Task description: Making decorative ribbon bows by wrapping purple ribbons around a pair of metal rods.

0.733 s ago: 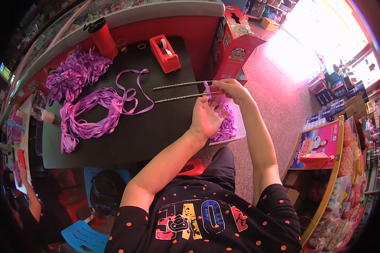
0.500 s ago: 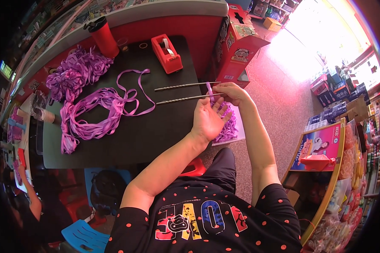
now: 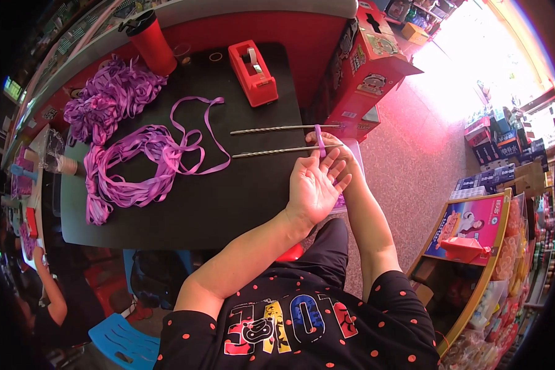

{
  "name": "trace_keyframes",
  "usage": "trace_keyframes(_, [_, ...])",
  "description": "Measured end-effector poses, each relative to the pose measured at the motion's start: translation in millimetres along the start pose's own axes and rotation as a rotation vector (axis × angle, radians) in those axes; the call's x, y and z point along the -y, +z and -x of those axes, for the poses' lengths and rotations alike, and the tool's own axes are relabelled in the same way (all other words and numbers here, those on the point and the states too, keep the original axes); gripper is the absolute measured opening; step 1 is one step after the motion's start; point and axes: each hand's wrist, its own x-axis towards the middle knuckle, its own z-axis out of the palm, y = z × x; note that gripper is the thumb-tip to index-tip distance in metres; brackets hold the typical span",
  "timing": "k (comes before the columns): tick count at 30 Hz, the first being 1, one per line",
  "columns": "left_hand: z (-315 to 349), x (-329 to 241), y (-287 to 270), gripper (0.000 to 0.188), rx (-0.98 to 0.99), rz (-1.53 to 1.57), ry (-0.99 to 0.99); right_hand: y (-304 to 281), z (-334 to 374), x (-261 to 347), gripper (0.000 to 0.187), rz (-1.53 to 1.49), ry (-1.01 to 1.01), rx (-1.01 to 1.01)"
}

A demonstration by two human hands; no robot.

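Observation:
Two thin twisted metal rods (image 3: 277,152) lie side by side, jutting past the black table's right edge. A strip of purple ribbon (image 3: 319,139) passes over both rods near their right ends. My left hand (image 3: 314,188) is turned palm up just below the near rod, fingers apart and fingertips close to the ribbon. Behind it, my right hand (image 3: 338,148) reaches in at the rods' right ends, its fingers closed at the ribbon and partly hidden by the rods and my left hand. A loose length of ribbon (image 3: 209,126) curls left of the rods.
Bundled purple ribbon (image 3: 135,166) and a larger heap (image 3: 114,92) cover the table's left side. A red tape dispenser (image 3: 253,74) and a red tumbler (image 3: 151,46) stand at the back. Beyond the right edge is a red carton (image 3: 370,74). Someone's arm (image 3: 52,283) shows far left.
My right hand has shifted from the far rod's end to lower, between and under the rods. My left hand has moved slightly right. The purple pile below is now mostly hidden.

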Motion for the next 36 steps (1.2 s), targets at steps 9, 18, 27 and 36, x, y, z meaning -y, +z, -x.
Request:
trace_keyframes(9, [-1.5, -2.2, -4.3, 0.051, 0.004, -0.001, 0.004, 38.0, 13.6, 23.9, 0.026, 0.480, 0.046, -0.255])
trace_keyframes(18, [-1.2, -1.6, -3.3, 0.042, -0.006, -0.006, 0.006, 89.2, 49.0, 85.5, 0.022, 1.355, -0.387, -0.318])
trace_keyframes(27, [3.9, -1.5, 4.5, 0.037, -0.042, -0.026, 0.017, 115.9, 11.7, 104.3, 0.020, 1.981, -0.065, 0.137])
trace_keyframes(36, [2.8, -0.9, 4.0, 0.039, -0.051, -0.012, 0.011, 91.1, 17.7, 110.9, 0.017, 1.726, -0.142, 0.255])
